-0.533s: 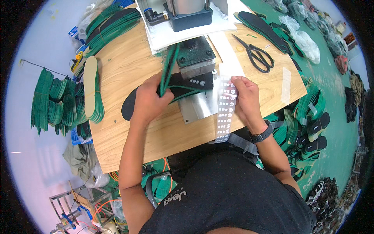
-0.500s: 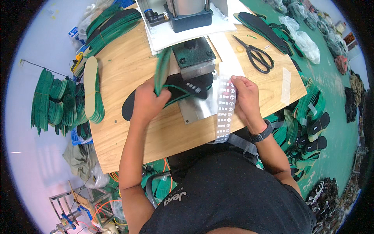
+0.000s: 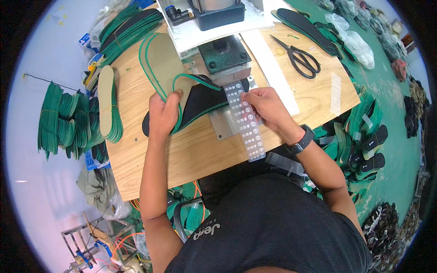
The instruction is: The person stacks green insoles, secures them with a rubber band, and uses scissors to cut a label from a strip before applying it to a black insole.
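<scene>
My left hand (image 3: 165, 113) grips a black insole with a green edge (image 3: 200, 98) that lies on the wooden table (image 3: 182, 150), and it also holds up a second, tan insole (image 3: 161, 59) by its heel. My right hand (image 3: 266, 107) pinches a clear strip of small round stickers (image 3: 246, 123) and lays its upper end over the black insole, under the dark green press head (image 3: 225, 53). A black watch sits on my right wrist.
Black scissors (image 3: 298, 57) lie at the table's far right. Stacks of green-edged insoles (image 3: 109, 107) stand at the left edge, with more bundles on the floor at left (image 3: 57, 118) and right (image 3: 364, 141). The press body (image 3: 214, 9) rises at the back.
My left hand has lifted the top insole away from the black one and swung it up to the left. My right hand has slid the sticker strip onto the black insole under the press.
</scene>
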{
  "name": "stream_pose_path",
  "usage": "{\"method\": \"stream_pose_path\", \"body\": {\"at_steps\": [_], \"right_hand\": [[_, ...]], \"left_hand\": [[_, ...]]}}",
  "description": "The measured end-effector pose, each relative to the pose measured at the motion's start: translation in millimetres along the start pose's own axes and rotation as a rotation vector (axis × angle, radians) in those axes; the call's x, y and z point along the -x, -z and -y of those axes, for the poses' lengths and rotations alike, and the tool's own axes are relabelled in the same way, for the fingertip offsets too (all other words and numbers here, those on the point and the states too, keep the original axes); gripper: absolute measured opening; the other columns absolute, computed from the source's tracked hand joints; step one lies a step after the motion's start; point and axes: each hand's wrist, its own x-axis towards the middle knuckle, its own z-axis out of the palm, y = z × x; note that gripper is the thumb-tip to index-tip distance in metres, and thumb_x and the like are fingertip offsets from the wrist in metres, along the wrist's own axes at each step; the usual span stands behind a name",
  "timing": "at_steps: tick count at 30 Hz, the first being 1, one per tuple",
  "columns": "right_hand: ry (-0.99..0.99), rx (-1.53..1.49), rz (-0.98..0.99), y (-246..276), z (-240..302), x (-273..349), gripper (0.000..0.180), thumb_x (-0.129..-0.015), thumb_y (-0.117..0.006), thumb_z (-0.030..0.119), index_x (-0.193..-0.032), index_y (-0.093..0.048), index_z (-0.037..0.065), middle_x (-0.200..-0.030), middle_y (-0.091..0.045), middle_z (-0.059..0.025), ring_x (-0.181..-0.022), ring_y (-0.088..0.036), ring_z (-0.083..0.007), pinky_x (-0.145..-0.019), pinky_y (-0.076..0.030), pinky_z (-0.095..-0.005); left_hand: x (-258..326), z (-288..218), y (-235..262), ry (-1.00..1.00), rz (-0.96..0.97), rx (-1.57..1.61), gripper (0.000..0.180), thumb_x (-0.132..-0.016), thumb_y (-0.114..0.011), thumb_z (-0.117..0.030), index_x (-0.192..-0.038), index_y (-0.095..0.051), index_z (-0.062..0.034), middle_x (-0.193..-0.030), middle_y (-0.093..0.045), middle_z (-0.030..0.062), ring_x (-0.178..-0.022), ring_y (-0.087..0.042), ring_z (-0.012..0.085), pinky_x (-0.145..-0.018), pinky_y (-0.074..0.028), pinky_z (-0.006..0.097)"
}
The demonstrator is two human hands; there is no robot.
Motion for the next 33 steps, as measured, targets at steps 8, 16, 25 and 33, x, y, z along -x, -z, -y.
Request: {"method": "stream_pose_path", "body": {"at_steps": [8,16,25,33], "right_hand": [[0.005,0.005,-0.019,-1,0,0,0.026,-0.093,-0.062,0.02,-0.073,-0.065,0.003,-0.058,-0.061,-0.002,-0.045,-0.051,-0.0058,-0.04,-0.036,-0.0198],[0.002,0.015,-0.002,1,-1,-1,0.03,-0.093,-0.06,0.022,-0.071,-0.063,0.002,-0.059,-0.062,-0.0031,-0.046,-0.052,-0.0076,-0.041,-0.041,-0.0217],[0.036,0.035,-0.027,-4,-1,-1,0.031,-0.096,-0.06,0.024,-0.071,-0.062,0.005,-0.057,-0.058,0.0008,-0.043,-0.048,-0.0044,-0.04,-0.035,-0.0185],[0.012,0.073,0.018,2,0,5,0.03,-0.094,-0.06,0.023,-0.072,-0.062,0.003,-0.059,-0.058,0.0004,-0.047,-0.05,-0.0044,-0.042,-0.039,-0.019]], "left_hand": [[-1,-2,-5,-0.051,-0.029,0.019,0.021,-0.086,-0.058,-0.018,-0.086,-0.063,0.0017,-0.068,-0.054,0.0005,-0.065,-0.047,0.0096,-0.06,-0.041,0.028],[4,-1,-3,-0.038,0.025,-0.043,0.02,-0.088,-0.056,-0.016,-0.085,-0.063,0.0023,-0.074,-0.058,0.0016,-0.07,-0.051,0.0112,-0.065,-0.042,0.028],[3,-18,-13,-0.141,0.206,-0.341,0.033,-0.078,-0.068,-0.02,-0.103,-0.062,0.0001,-0.081,-0.064,0.0172,-0.075,-0.059,0.0344,-0.071,-0.048,0.039],[5,-25,-22,-0.203,0.243,-0.585,0.062,-0.066,-0.081,-0.021,-0.12,-0.057,-0.0056,-0.103,-0.063,0.0211,-0.097,-0.059,0.0394,-0.084,-0.049,0.045]]}}
